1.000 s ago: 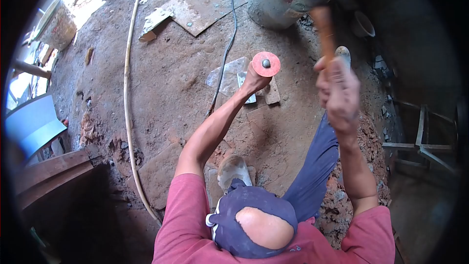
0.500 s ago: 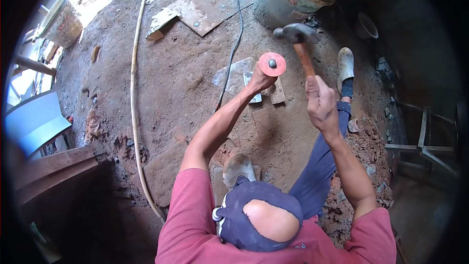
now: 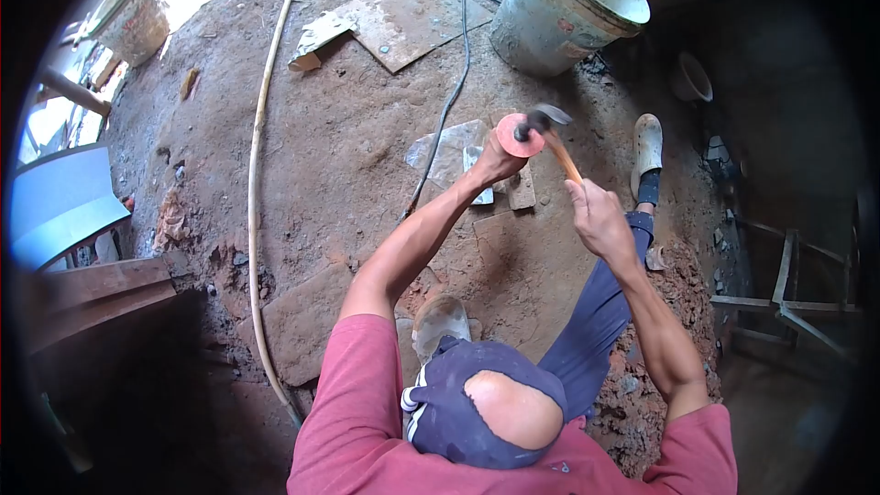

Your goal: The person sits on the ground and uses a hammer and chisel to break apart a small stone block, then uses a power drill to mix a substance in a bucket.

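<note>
**Hammer head at the chisel's struck end, seen from above**

The chisel (image 3: pixel 510 141), which carries a round orange guard (image 3: pixel 503 139), stands over a small slab (image 3: pixel 520 191) on the dirt floor (image 3: pixel 348 156). Its long axis points down into the ground, so it appears nearly end-on. The left hand (image 3: pixel 496 165) is closed round the shank just beneath the guard, on its near-left side. The head of the hammer (image 3: pixel 543 119) lies at the guard's far-right edge, over the struck end; whether the two touch cannot be told. The wooden handle slants from there toward the near right, into the right hand (image 3: pixel 598 218). That hand is wrapped tight about the handle's lower end, apart from the guard. A pale bucket (image 3: pixel 568 18) stands beyond, a dark cable (image 3: pixel 451 96) runs just left, and a shoe (image 3: pixel 647 141) is to the right.
</note>
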### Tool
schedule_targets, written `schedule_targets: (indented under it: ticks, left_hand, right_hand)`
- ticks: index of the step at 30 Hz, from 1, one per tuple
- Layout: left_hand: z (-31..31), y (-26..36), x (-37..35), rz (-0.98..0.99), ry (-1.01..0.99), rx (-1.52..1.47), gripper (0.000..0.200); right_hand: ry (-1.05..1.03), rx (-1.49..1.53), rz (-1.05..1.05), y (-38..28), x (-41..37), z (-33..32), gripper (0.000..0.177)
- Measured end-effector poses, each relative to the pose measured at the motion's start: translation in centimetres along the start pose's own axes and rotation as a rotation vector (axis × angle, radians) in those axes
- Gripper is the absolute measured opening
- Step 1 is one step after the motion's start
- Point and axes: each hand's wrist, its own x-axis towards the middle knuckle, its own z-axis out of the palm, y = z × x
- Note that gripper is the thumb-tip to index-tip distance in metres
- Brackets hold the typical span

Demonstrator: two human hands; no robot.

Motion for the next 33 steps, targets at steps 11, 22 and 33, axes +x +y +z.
schedule_targets:
  ticks: [11,22,33]
  left_hand:
    - [-0.4,-0.9,-0.2,0.069,-0.019,0.093,0.016]
    - [-0.4,-1.2,-0.4,0.027,-0.057,0.148,0.019]
    - [-0.3,-1.4,-0.2,0.056,-0.035,0.043,0.017]
  right_hand:
    - [0.869,0.74,-0.397,-5.8,3.3,-4.4,0.044]
    - [0.691,1.011,-0.303,-12.8,4.4,-14.3,0.054]
    - [0.502,0.803,-0.077,-11.8,5.6,-13.5,0.054]
